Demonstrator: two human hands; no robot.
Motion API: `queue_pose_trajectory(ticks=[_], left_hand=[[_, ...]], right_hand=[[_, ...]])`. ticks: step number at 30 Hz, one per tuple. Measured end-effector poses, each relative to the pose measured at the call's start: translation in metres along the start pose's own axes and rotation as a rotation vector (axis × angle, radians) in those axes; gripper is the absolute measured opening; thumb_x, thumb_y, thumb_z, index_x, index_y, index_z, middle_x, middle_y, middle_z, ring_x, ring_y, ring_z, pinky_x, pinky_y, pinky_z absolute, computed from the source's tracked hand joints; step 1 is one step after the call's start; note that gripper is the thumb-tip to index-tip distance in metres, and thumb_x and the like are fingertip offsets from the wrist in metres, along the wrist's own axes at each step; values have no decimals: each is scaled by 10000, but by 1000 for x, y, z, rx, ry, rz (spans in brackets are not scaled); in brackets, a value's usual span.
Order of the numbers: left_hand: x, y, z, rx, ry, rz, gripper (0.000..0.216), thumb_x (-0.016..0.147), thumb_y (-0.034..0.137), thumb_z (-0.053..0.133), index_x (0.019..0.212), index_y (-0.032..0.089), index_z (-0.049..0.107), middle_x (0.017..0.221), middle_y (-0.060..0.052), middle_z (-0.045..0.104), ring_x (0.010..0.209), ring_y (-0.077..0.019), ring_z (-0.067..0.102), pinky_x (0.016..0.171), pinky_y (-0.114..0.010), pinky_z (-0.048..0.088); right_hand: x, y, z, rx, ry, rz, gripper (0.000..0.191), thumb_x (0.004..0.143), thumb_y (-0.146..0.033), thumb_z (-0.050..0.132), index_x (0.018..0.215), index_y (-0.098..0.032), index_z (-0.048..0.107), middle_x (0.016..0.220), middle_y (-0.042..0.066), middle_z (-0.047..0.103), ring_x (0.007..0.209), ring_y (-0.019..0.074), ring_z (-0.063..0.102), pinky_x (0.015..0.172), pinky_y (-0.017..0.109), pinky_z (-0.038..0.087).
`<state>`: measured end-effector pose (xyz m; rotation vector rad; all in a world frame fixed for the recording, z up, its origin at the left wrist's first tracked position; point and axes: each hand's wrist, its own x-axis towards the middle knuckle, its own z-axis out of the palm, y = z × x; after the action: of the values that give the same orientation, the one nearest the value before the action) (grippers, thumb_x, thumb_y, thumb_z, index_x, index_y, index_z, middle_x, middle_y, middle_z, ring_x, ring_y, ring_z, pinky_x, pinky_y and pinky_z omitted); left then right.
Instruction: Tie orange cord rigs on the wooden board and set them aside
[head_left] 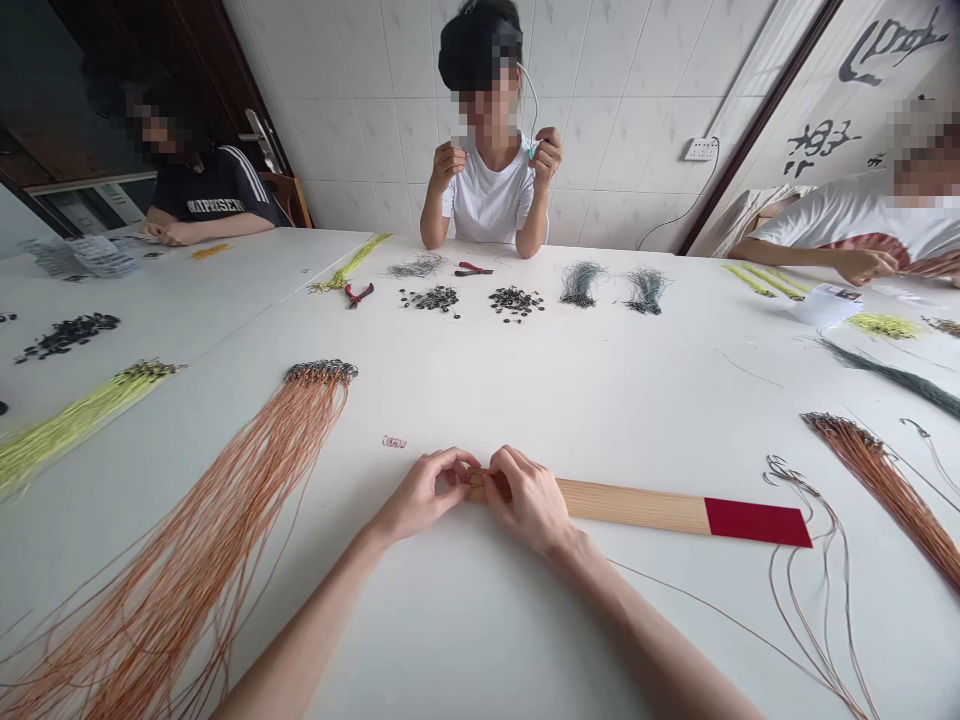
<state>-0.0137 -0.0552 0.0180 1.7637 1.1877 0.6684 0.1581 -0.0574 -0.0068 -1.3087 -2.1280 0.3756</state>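
My left hand [424, 492] and my right hand [527, 502] meet over the near end of a flat wooden strip [630, 505], and their fingers close around it. What they pinch there is partly hidden by my fingers. The strip's far end carries a red band [757, 522]. A thin brown cord [712, 628] runs across the table below the strip. Left of my hands lies a long bundle of orange-brown cords [202, 530]. Loose wire loops [814, 590] lie to the right.
The white table [480, 400] holds yellow-green and dark wire bundles, black small parts, and red-handled pliers [473, 270]. A brown bundle [877, 480] lies at right. Several co-workers sit around the table, and one person [489, 180] across from me holds a wire.
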Motion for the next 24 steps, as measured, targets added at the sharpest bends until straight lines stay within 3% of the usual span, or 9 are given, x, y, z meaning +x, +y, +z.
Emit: queue_pose_trajectory(ticks=[24], left_hand=[[-1, 2, -1, -18, -8, -3, 201, 773, 185, 487, 956, 193, 570, 764, -10, 553, 750, -146, 522, 698, -254, 427]], right_hand=[[0, 0, -2, 16, -47, 38, 128, 825, -163, 368, 705, -195, 401, 693, -22, 512, 488, 74, 360, 468, 213, 221]])
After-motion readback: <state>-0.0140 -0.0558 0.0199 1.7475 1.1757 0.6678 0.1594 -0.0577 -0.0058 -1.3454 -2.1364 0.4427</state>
